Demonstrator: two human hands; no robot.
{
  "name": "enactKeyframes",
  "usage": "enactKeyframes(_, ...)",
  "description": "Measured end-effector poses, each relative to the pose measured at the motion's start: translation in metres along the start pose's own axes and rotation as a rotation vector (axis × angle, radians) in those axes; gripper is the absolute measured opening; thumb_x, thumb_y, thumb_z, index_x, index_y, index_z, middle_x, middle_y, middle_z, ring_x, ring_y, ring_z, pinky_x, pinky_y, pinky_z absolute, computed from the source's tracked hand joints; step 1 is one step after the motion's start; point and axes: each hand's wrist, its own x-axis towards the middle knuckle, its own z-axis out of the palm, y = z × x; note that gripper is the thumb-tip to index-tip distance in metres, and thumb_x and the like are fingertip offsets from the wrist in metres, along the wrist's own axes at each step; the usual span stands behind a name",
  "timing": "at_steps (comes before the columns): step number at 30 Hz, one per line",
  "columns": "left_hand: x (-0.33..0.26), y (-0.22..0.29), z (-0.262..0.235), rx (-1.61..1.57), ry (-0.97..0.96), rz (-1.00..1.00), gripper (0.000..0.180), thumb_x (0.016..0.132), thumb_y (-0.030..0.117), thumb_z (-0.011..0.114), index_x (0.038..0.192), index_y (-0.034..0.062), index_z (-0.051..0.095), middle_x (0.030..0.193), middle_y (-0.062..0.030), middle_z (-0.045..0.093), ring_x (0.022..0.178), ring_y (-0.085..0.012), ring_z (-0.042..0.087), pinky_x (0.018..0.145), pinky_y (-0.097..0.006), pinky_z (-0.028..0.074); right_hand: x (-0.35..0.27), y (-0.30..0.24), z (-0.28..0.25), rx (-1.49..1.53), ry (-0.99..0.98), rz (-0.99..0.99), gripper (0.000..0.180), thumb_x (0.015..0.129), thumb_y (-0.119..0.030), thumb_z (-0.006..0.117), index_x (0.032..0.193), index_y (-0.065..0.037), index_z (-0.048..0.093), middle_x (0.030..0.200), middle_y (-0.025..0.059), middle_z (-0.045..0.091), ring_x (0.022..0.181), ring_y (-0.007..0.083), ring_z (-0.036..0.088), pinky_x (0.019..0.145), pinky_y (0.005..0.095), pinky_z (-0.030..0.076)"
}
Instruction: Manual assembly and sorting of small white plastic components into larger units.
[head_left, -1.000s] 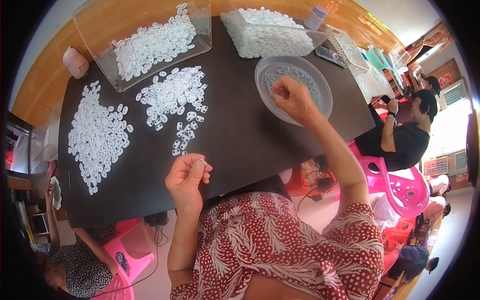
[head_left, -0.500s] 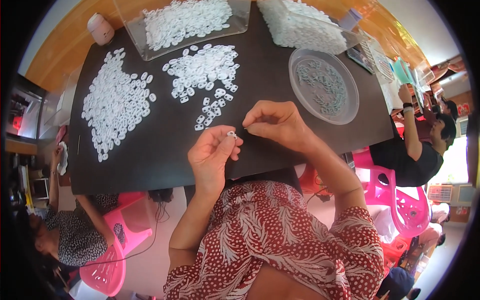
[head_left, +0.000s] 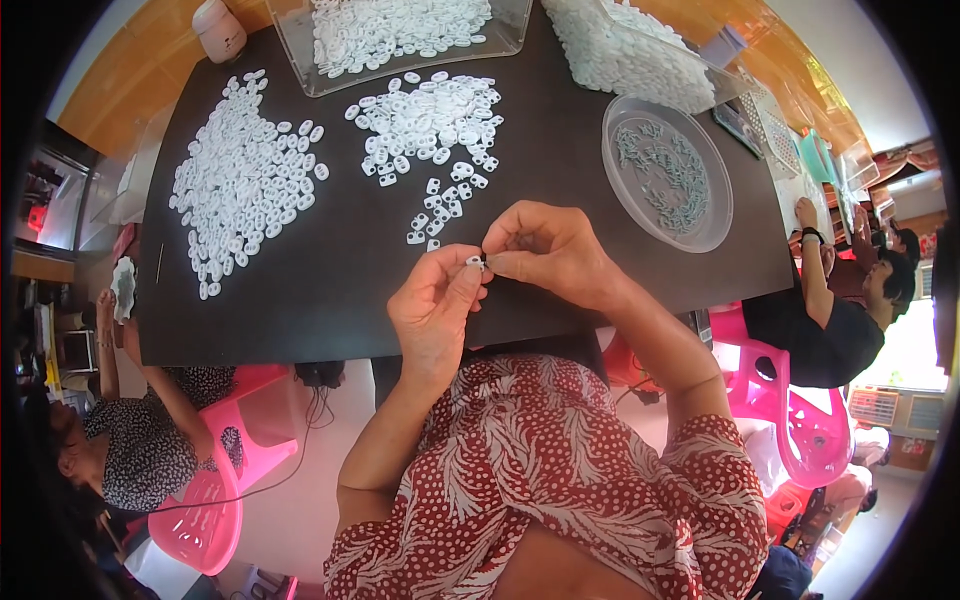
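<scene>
White, a small holed piece (head_left: 475, 261) sits at the tips of the left hand (head_left: 432, 305), and from my end I see thumb and forefinger clamped on it, just above the near edge of the dark table (head_left: 290, 325). The right hand (head_left: 555, 250) meets it from the other side, its thumb and forefinger pinched together at the piece's edge; whether anything lies between those tips is too small for me to tell. Just beyond the left hand I have a loose trail of two-holed white pieces (head_left: 445, 207), leading up to a middle heap (head_left: 432, 120) of the same white kind. Well to the left lies a larger heap of white ovals (head_left: 240, 185). To the right of the right hand, and apart from it, a round translucent tub (head_left: 721, 190) holds small grey-green bits (head_left: 668, 180). Along the far side I get two clear bins, the left one (head_left: 425, 62) and the right one (head_left: 735, 85), both with white pieces inside, and a phone (head_left: 737, 130) lies near the tub. Farther out, a co-worker in black (head_left: 820, 335) sits at the right, on a pink plastic chair (head_left: 800, 420)
</scene>
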Motion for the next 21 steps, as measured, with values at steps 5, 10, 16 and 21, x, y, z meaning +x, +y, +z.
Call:
enactKeyframes(5,-0.002,-0.001,-0.002,0.063,0.014,0.036,0.016,0.088,0.005,0.060,0.101,-0.0047,0.060,0.082,-0.0071,0.064,0.066,-0.0076,0.056,0.059,-0.019,0.046,0.003,0.001,0.004,0.012,-0.011,-0.009,0.014,0.083,0.002,0.064,0.096,0.004,0.059,0.087,0.0044,0.061,0.081,0.0079,0.057,0.072,0.0219,0.047)
enactKeyframes(10,-0.003,-0.002,-0.004,0.312,0.027,0.172,0.015,0.089,0.005,0.060,0.100,-0.0036,0.061,0.081,-0.0040,0.063,0.067,-0.0055,0.054,0.060,-0.018,0.045,0.003,0.002,0.009,0.027,0.017,0.000,0.013,0.082,0.002,0.064,0.094,0.004,0.059,0.086,0.0050,0.061,0.081,0.0088,0.058,0.072,0.0222,0.048)
enactKeyframes(16,-0.005,-0.007,-0.003,0.410,0.083,0.252,0.009,0.087,0.004,0.062,0.092,-0.0033,0.064,0.074,-0.0046,0.062,0.061,-0.0071,0.054,0.055,-0.021,0.044,0.004,0.006,0.014,0.077,0.042,0.017,0.012,0.082,0.003,0.063,0.093,0.004,0.058,0.085,0.0061,0.062,0.079,0.0099,0.060,0.071,0.0228,0.049)
enactKeyframes(21,-0.007,-0.009,-0.006,0.330,0.101,0.178,0.010,0.088,0.005,0.060,0.094,-0.0022,0.064,0.076,-0.0038,0.063,0.062,-0.0065,0.054,0.054,-0.020,0.045,0.004,0.014,0.020,0.077,0.094,0.001,0.010,0.083,0.002,0.062,0.092,0.004,0.058,0.087,0.0064,0.062,0.080,0.0102,0.060,0.071,0.0228,0.049)
